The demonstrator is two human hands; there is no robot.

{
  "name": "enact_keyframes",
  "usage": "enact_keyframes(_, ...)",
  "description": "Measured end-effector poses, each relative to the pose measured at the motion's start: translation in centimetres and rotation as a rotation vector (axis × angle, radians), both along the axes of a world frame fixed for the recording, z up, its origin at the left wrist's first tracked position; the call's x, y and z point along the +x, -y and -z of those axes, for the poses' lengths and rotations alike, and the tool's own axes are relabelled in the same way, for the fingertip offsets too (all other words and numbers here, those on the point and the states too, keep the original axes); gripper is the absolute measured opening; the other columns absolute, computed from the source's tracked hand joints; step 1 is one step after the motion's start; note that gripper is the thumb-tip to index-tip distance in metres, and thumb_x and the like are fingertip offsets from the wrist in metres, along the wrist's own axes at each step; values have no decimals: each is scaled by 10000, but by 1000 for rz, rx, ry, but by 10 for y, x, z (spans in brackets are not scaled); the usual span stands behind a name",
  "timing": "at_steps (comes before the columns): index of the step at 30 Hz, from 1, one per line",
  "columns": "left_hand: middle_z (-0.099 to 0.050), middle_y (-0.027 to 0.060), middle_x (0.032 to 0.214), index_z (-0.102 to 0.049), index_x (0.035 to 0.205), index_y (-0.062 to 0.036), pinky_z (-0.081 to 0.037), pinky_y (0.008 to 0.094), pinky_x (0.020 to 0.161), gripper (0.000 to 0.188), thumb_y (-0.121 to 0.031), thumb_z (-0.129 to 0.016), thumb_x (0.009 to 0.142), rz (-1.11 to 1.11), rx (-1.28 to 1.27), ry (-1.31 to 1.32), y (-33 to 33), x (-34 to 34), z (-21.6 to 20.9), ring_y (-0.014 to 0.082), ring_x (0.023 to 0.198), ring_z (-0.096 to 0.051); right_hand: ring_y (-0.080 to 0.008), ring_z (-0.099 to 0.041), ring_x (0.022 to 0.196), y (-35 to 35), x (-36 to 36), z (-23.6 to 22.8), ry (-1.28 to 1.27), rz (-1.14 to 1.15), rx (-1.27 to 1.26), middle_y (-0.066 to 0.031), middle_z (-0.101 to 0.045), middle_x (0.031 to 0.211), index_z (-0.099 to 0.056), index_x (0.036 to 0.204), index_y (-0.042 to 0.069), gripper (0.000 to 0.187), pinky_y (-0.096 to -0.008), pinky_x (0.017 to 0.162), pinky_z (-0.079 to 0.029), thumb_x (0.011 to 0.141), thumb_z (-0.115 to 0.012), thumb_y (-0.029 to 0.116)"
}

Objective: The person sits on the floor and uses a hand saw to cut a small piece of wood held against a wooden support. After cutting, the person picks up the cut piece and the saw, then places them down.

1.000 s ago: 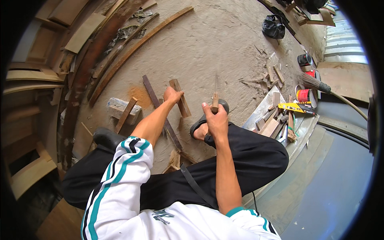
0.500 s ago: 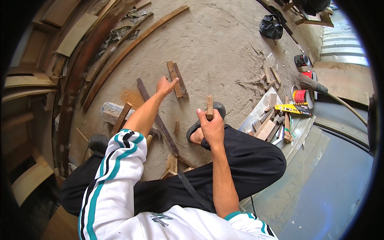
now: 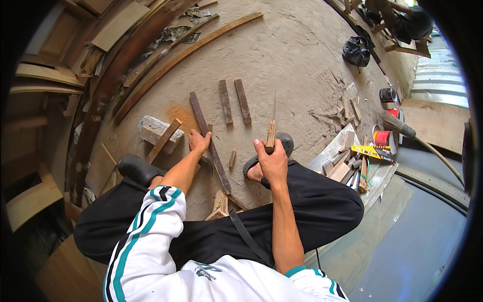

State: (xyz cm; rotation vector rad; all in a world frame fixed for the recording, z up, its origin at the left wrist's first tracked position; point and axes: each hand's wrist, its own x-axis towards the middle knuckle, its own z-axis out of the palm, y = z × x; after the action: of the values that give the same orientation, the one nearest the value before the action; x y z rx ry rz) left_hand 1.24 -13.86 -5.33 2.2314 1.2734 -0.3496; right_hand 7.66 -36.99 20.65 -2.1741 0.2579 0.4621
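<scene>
My right hand (image 3: 273,163) is closed round the wooden handle (image 3: 270,136) of a handsaw, whose thin blade (image 3: 274,103) points away from me, seen nearly edge-on. My left hand (image 3: 199,143) reaches down to a long dark wood strip (image 3: 215,158) on the floor. Its thumb lies over the strip, with the forefinger apart on the left; I cannot make out any grip. A short brown wood end shows just beyond the thumb. Two short wood strips, a left one (image 3: 226,102) and a right one (image 3: 243,101), lie side by side farther off.
Left of my left hand, a wood piece (image 3: 164,141) leans across a pale block (image 3: 146,125) near sawdust (image 3: 182,115). Offcuts (image 3: 344,168), paint cans (image 3: 385,138) and a broom (image 3: 397,123) are at the right. Long boards (image 3: 186,53) lie at the far left.
My left hand has left the short strips and come back nearer to the long dark strip. The short strips now lie apart, roughly parallel. My right hand keeps the handsaw; the view has shifted.
</scene>
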Motion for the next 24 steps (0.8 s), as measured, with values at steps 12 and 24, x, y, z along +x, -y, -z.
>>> enact_keyframes(12, -675, 303, 1111, -604, 1171, 82, -508, 463, 942, 649, -428, -708, 783, 161, -203, -10, -8, 16, -9, 446, 1079, -646, -469, -644, 948, -19, -11, 7, -21, -323, -98, -310, -667, 975, -557, 1063, -56, 577, -487, 839, -495, 848, -734, 450)
enact_keyframes(24, -693, 107, 804, -674, 988, 19, -511, 354, 709, 383, -333, -662, 839, -81, -456, 776, -54, -10, -121, 222, 726, -654, -458, -642, 1037, -93, -21, 26, 135, -691, -245, -341, -660, 1048, -563, 1061, -81, 570, -487, 920, -476, 854, -708, 430)
